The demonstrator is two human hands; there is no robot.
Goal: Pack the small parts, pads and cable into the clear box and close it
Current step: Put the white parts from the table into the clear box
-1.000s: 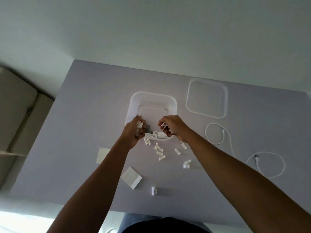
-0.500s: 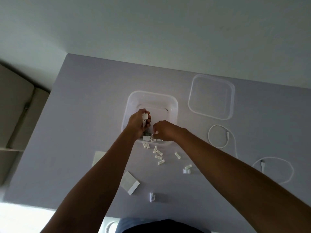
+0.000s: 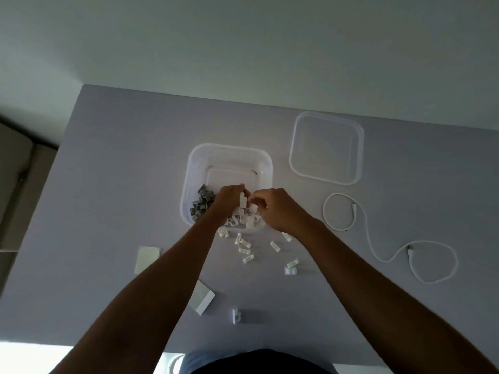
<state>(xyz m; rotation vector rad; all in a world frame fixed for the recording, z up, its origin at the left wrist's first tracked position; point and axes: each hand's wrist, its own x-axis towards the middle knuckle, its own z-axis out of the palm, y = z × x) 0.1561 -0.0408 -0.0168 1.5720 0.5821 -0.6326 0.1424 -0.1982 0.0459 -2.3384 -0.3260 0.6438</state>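
- While both hands are working over the near side of the clear box (image 3: 229, 155), the left hand (image 3: 226, 202) is pinching a small white part (image 3: 243, 202) between its fingers, and the right hand (image 3: 272, 206) is curling its fingers together just beside it; whether the right hand is gripping anything cannot be told.
- Sitting open in the middle of the counter (image 3: 121, 171), the box is already holding a cluster of grey parts (image 3: 201, 205) at its left side and a heap of white parts (image 3: 247, 218) at its near wall.
- Judging by that, the packing is looking well begun but not half finished.
- Still lying loose on the counter just in front of the box are several small pale clips (image 3: 244, 251), with a white hook piece (image 3: 291, 270) a little further out and another hook (image 3: 235, 316) nearer the person.
- Two white pads are waiting untouched to the left: a flat one (image 3: 147, 259) and a thicker stack (image 3: 202, 298) partly hidden by the left forearm.
- The white cable (image 3: 378, 238) is sprawling in loose loops well to the right of the box, uncoiled.
- The clear lid (image 3: 326, 148) is resting apart, behind and right of the box, so closing looks like the last step left.
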